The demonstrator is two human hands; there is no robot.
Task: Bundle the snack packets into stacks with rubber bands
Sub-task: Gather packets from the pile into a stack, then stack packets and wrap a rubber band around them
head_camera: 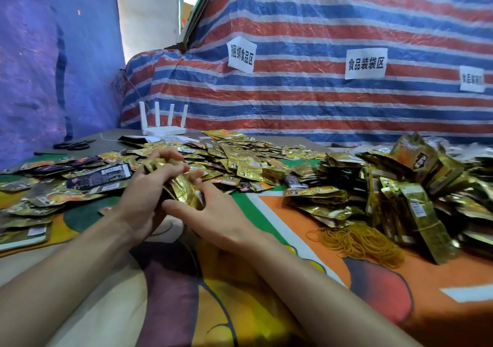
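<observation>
The left hand (144, 200) and right hand (221, 213) curl fingers round a gold stack (184, 188), hiding most of it. Its band (179, 194) barely shows.

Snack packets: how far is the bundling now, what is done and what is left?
Done: many banded stacks piled on the right. In hand: left hand and right hand hold one gold stack, a band seemingly going on. Left: many loose packets spread beyond, spare rubber bands ready.
</observation>
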